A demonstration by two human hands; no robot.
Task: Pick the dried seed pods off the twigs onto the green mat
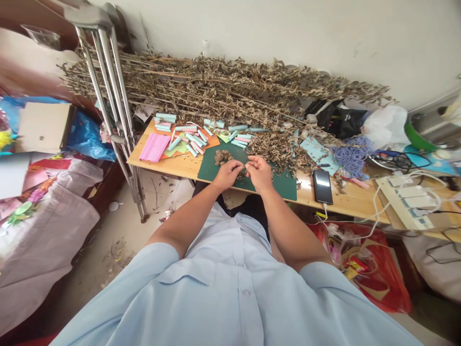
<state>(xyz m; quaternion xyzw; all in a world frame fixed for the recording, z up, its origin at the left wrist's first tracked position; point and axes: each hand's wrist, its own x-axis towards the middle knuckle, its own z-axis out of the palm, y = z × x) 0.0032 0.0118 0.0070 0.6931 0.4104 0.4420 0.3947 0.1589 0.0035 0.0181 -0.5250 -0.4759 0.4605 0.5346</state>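
Observation:
My left hand (228, 174) and my right hand (260, 173) meet above a dark green mat (284, 187) near the table's front edge. Thumb and fingers of both hands are pinched together, almost touching; whatever lies between them is too small to make out. Just beyond my left hand sits a small heap of brown, crumbly balls (222, 156) on the mat. Loose dried leaves (277, 151) spread over the mat beyond and right of my right hand. A few brown bits show below my fingertips.
Long dried leafy stalks (216, 84) cover the table's back. Blue and pink paper rolls (194, 139) and a pink paper stack (154, 147) lie left. A phone (322, 186), purple yarn (355, 154) and power strip (403, 202) lie right. Crutches (108, 81) stand at the left end.

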